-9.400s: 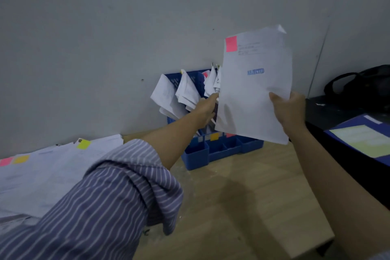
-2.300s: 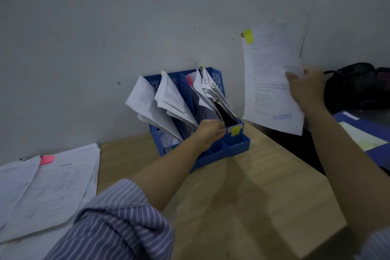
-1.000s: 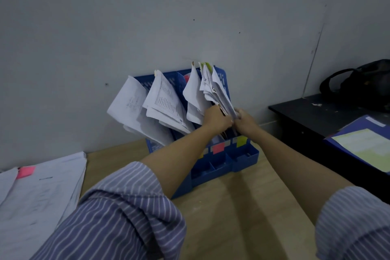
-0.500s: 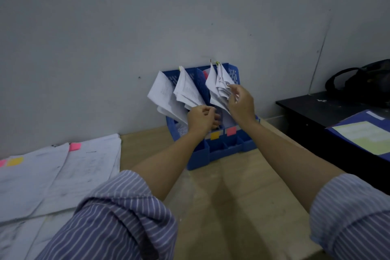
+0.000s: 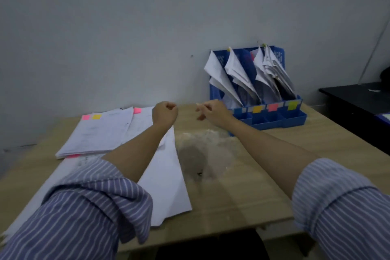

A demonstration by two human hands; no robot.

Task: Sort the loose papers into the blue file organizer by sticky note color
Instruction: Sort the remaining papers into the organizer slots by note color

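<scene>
1. My left hand point(image 5: 165, 113) hangs above the far edge of the loose papers point(image 5: 101, 131); its fingers are curled into a fist and nothing is in it.
2. My right hand point(image 5: 212, 110) is in the air just left of the blue file organizer point(image 5: 276, 119), fingers loosely bent and parted, holding nothing.
3. The organizer stands at the back right of the wooden table point(image 5: 232, 186), against the grey wall point(image 5: 126, 27). White sheets point(image 5: 263, 69) lean fanned out of its upright slots.
4. On its front rail I see 3 sticky tabs: a yellow-orange tab point(image 5: 257, 109), a pink tab point(image 5: 272, 107) and a yellow-green tab point(image 5: 293, 105).
5. The loose papers lie flat on the left half of the table, well apart from the organizer. The top stack carries a pink sticky note point(image 5: 85, 117) and a yellow sticky note point(image 5: 96, 116) side by side at its far corner; another pink note point(image 5: 137, 110) sits on a sheet beside it.
6. A larger sheet point(image 5: 164, 183) lies under my left forearm.
7. A black desk point(image 5: 354, 99) stands to the right.
</scene>
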